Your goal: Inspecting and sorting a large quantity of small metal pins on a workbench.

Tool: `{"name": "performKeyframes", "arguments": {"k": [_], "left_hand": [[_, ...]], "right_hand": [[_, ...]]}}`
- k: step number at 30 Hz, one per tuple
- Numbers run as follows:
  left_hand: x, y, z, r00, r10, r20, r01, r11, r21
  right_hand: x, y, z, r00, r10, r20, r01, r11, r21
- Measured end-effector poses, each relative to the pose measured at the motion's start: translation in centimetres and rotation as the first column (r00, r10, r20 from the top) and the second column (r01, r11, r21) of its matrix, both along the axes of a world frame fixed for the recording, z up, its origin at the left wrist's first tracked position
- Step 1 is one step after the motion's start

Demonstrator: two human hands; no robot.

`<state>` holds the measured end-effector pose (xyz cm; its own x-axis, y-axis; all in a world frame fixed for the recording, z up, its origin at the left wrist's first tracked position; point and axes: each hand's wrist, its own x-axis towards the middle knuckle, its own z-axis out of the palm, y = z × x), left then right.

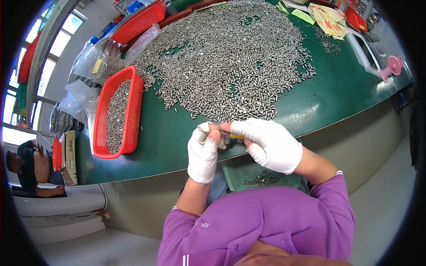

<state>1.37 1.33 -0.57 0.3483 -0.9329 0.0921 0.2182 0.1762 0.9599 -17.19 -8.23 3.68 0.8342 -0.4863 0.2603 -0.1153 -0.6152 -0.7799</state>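
My left hand (203,155) wears a white glove with bare thumb and fingertip. Its fingers are pinched together at the table's front edge, around something too small to make out. My right hand (273,145), gloved the same way, is closed on a thin tool with a yellow handle (238,137), whose tip meets the left fingertips. Just beyond both hands spreads a large heap of small silvery metal pins (230,66). Below them, on my lap, a green perforated basket (229,178) holds more small metal pieces (265,178).
A red basket (134,111) of metal pieces stands left on the green table (164,146). Behind it lie plastic bags (84,62) and another red basket (141,22). A scale (69,157) sits at the left end, a pink holder (392,67) at right. Another person (42,166) is far left.
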Motion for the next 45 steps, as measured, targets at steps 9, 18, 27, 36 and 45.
{"name": "performKeyframes", "arguments": {"k": [9, 18, 27, 36, 45], "left_hand": [[0.0, 0.0, 0.0, 0.998, -0.034, -0.043, 0.035, 0.999, 0.013], [-0.1, 0.1, 0.3, 1.0, -0.026, 0.007, 0.026, 0.999, 0.031], [0.0, 0.1, 0.3, 0.997, -0.032, 0.068, 0.032, 0.999, 0.003], [-0.4, 0.1, 0.3, 0.999, 0.004, 0.034, -0.005, 1.0, 0.012], [0.2, 0.1, -0.2, 0.997, -0.07, 0.036, 0.071, 0.997, -0.026]], "right_hand": [[0.5, -0.1, -0.3, 0.997, 0.051, 0.064, -0.059, 0.99, 0.126], [0.1, -0.8, -0.1, 0.994, 0.105, 0.03, -0.107, 0.988, 0.108], [0.6, 1.6, -0.6, 0.99, -0.123, -0.073, 0.099, 0.958, -0.27], [0.1, 0.8, -0.2, 0.999, -0.041, 0.008, 0.041, 0.999, -0.003], [0.1, 0.6, 0.3, 1.0, 0.005, -0.005, -0.005, 0.999, 0.052]]}}
